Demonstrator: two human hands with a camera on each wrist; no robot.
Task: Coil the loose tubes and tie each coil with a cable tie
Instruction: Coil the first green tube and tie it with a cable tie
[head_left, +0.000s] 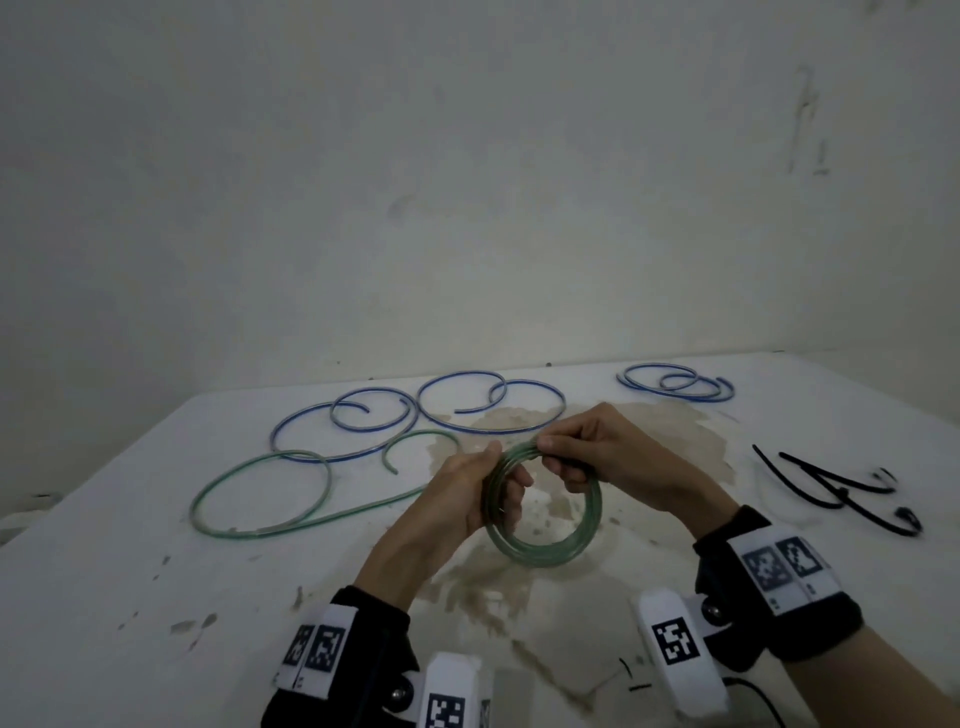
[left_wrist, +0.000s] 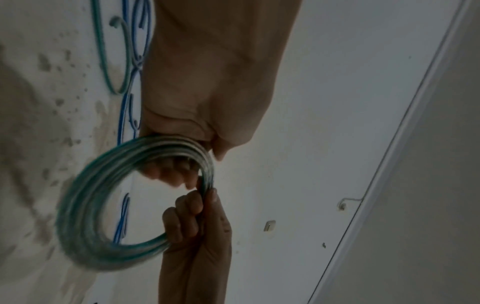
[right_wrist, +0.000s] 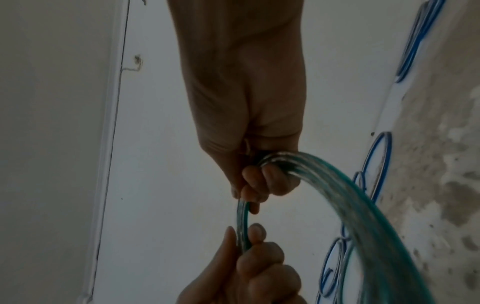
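A green translucent tube coil of several turns is held upright above the table. My left hand grips its left side, fingers curled through the ring. My right hand grips the top right, thumb and fingers pinching the turns. The tube's loose tail trails left across the table into a wide loop. The left wrist view shows the coil under my left hand, with the right hand below. The right wrist view shows my right hand on the coil, facing the left hand.
Loose blue tubes lie curled along the back of the stained white table: one at the left, one in the middle, one at the far right. Black cable ties lie at the right. A wall rises behind the table.
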